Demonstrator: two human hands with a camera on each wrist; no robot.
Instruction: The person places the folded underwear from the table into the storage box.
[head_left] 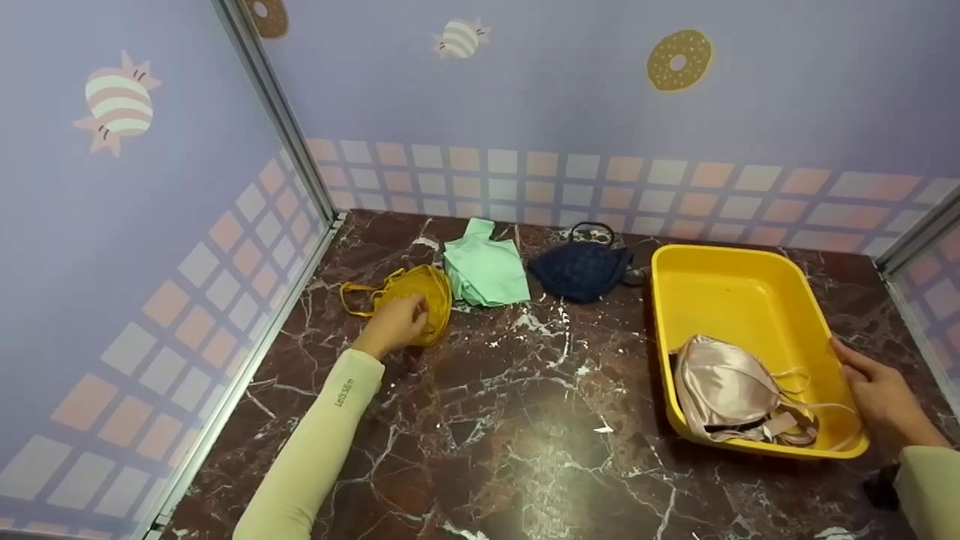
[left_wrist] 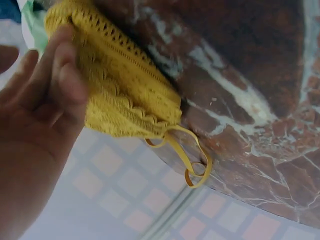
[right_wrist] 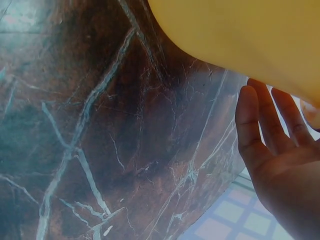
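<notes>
In the head view, my left hand [head_left: 397, 322] is over a mustard-yellow lace bra [head_left: 436, 300] at the left of the marbled table. Seen from the left wrist, its fingers [left_wrist: 70, 75] are loosely bent against the lace, and a thin strap loop trails from the bra's end. My right hand [head_left: 885, 394] is at the right outer side of a yellow plastic tub [head_left: 739, 259]. From the right wrist, its fingers [right_wrist: 247, 115] extend toward the tub's wall, some tips hidden behind it. A shiny champagne satin bra [head_left: 724, 379] lies in the tub's near end.
Beside the yellow bra lies a folded mint-green garment [head_left: 487, 270]. A navy bra [head_left: 581, 270] with dark straps is between it and the tub. Purple patterned walls [head_left: 525, 90] close off the back and both sides of the marbled table [head_left: 495, 420].
</notes>
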